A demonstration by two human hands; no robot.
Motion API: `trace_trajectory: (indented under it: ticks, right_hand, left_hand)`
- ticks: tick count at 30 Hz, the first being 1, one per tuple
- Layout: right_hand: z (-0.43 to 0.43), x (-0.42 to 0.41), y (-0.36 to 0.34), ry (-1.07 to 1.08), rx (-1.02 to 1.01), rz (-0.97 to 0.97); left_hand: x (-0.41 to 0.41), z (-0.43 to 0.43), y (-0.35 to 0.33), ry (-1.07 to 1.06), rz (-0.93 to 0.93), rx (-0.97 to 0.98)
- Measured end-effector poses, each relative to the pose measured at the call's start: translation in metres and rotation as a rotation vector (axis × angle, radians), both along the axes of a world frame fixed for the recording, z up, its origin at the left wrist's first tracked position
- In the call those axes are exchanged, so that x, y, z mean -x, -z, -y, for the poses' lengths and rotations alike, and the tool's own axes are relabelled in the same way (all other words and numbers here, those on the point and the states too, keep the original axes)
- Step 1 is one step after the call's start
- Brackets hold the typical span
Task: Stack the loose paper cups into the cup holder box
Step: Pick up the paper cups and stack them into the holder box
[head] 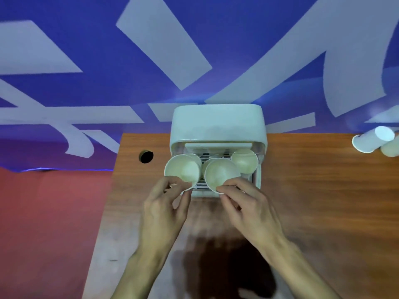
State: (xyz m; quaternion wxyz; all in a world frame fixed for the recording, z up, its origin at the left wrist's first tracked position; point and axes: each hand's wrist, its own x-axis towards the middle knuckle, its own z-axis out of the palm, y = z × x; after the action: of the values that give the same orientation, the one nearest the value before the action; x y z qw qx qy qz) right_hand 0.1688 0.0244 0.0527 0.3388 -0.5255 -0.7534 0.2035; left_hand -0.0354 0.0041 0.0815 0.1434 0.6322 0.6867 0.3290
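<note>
Pinching cup rims, both hands [164,203] over holder box [218,124].

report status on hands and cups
Left hand pinches left cup, right hand pinches middle cup, both at box. Loose cups far right. Nothing blocking.

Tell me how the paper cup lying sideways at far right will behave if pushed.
Likely rolls in a curve, since the paper cup lies on its tapered side. Probably light and crushable: thin paper wall.
</note>
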Motion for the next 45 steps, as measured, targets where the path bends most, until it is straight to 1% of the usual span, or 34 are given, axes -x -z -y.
trace_trajectory:
  ticks: [4,7,13,18,20,23,26,28,31,39,41,42,43,45]
  right_hand:
    - [-0.014,0.009,0.022,-0.044,0.005,0.051]
    - [-0.019,0.009,0.030,-0.040,0.020,0.097]
    - [-0.026,0.010,0.040,-0.025,0.135,0.196]
    - [-0.038,0.018,0.042,-0.040,0.220,0.239]
    - [-0.042,0.020,0.043,-0.031,0.199,0.244]
    - [-0.046,0.022,0.047,-0.017,0.174,0.228]
    - [-0.050,0.024,0.054,-0.012,0.192,0.251]
    - [-0.052,0.027,0.057,-0.014,0.204,0.229]
    - [-0.052,0.032,0.061,0.008,0.219,0.210]
    - [-0.054,0.036,0.056,0.054,0.231,0.259]
    - [-0.049,0.032,0.048,0.090,0.194,0.280]
    - [-0.047,0.028,0.044,0.108,0.159,0.261]
    - [-0.044,0.024,0.039,0.119,0.130,0.224]
    - [-0.042,0.010,0.027,0.112,0.099,0.134]
  left_hand:
    - [0.013,-0.008,0.022,0.027,-0.025,-0.026]
    - [0.014,-0.012,0.037,0.035,-0.028,-0.001]
    - [0.015,-0.018,0.048,0.070,-0.076,-0.058]
    - [0.017,-0.025,0.051,0.077,-0.150,-0.043]
    - [0.016,-0.027,0.057,0.086,-0.163,-0.013]
    - [0.018,-0.033,0.070,0.118,-0.173,0.093]
    - [0.019,-0.043,0.086,0.187,-0.210,0.167]
    - [0.018,-0.049,0.093,0.204,-0.225,0.192]
    - [0.016,-0.060,0.099,0.180,-0.214,0.190]
    - [0.005,-0.067,0.099,0.144,-0.226,0.181]
    - [0.002,-0.061,0.092,0.108,-0.265,0.200]
    - [-0.001,-0.057,0.085,0.068,-0.290,0.201]
    - [-0.005,-0.053,0.076,0.023,-0.306,0.175]
    - [-0.017,-0.048,0.056,-0.010,-0.310,0.030]
